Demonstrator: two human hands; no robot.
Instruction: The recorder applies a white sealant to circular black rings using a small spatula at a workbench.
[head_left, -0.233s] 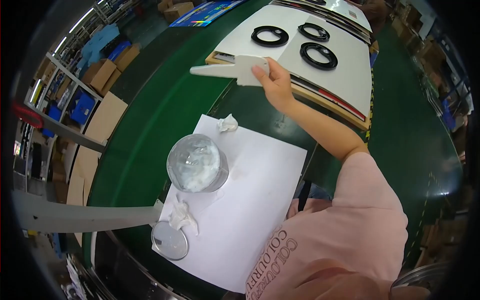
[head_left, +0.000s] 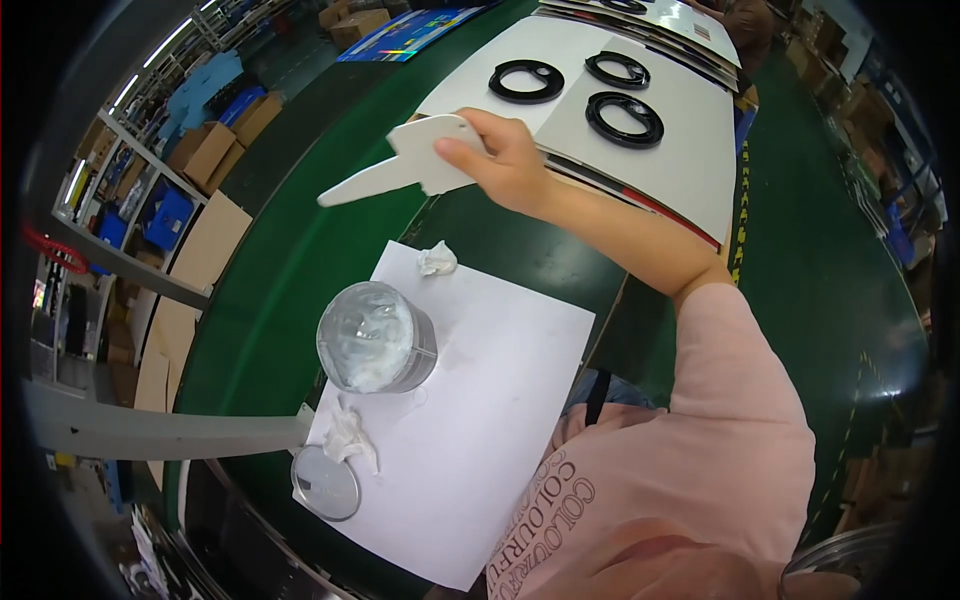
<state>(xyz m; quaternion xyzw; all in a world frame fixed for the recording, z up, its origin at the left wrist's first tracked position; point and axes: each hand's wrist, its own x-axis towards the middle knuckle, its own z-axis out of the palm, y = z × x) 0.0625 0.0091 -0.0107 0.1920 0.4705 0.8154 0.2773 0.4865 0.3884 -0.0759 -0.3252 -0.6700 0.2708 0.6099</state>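
My right hand (head_left: pixel 512 168) is closed around the wide end of a flat white spatula (head_left: pixel 422 150), thumb on its upper face. The long tapered blade points left and slightly down, raised above the bench. Below it stands a clear round tub (head_left: pixel 375 340) with whitish paste inside. The tub rests on a white sheet (head_left: pixel 480 400). One crumpled tissue (head_left: pixel 437 260) lies behind the tub, another tissue (head_left: pixel 348 440) in front of it. Beside the nearer tissue is a round clear lid (head_left: pixel 328 484). My left hand is out of sight.
Black ring-shaped parts (head_left: pixel 624 120) lie on stacked white boards (head_left: pixel 690 180) beyond my hand. A grey metal arm (head_left: pixel 180 437) reaches toward the sheet from the left. Shelves and cardboard boxes (head_left: pixel 205 150) stand farther left. Another person (head_left: pixel 745 25) is at the far end.
My right hand has moved left with the spatula, whose blade tip now dips lower. The view has shifted slightly; the tub, tissues and lid keep their places on the sheet.
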